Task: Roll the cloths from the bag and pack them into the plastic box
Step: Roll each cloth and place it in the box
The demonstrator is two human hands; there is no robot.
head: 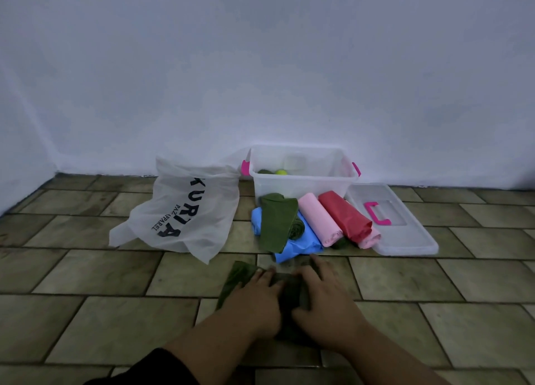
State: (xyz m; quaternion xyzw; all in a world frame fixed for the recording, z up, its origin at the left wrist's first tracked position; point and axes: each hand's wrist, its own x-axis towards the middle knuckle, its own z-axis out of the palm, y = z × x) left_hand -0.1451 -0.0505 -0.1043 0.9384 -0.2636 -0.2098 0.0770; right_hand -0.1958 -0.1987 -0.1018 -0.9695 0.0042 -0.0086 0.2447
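Observation:
A dark green cloth (236, 280) lies flat on the tiled floor in front of me. My left hand (254, 300) and my right hand (321, 295) both rest on it, fingers laid over the cloth; motion blur hides the fingertips. Behind it lies a pile of rolled cloths: a green one (278, 222) on a blue one (301, 240), a pink one (318, 219) and a red one (344, 215). The clear plastic box (304, 182) with pink handles stands by the wall, a green and a yellow cloth inside. A white bag (185, 211) slumps on the left.
The box's clear lid (405, 231) with a pink handle lies flat on the floor to the right of the rolls. A white wall (260, 66) rises right behind the box and bag. Brown floor tiles (86, 321) stretch to both sides.

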